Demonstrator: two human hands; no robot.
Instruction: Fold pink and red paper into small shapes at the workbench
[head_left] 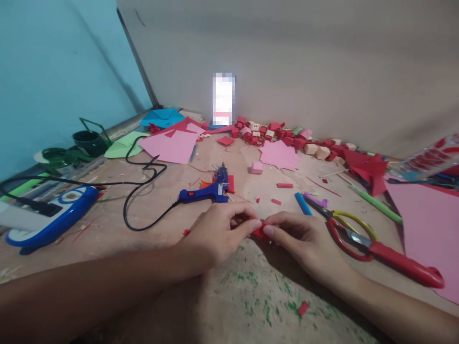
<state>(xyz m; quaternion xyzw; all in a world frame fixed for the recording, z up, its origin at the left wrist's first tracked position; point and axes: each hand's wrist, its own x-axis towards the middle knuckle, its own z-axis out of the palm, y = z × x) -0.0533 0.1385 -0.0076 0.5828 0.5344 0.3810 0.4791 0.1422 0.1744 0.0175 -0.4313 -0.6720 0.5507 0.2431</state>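
Note:
Between the fingertips of both hands is a small piece of red paper (261,230), partly covered by my thumbs. My left hand (229,229) pinches its left end, and my right hand (299,236) pinches the right end. Just beyond my left hand lies a blue glue gun (210,191) with its cord trailing left. Scissors with red and yellow handles (349,234) rest beside my right hand, with a red-handled knife (401,263) across them. A small pink paper box (256,167) and a folded red strip (285,185) sit further ahead.
A lit phone (224,100) leans on the back wall. Many small paper boxes (279,134) are heaped along it. Pink sheets (426,229) lie at right, a plastic bottle (433,155) behind them. At left stand a blue-and-white power strip (68,217) and a dark green cup (89,142).

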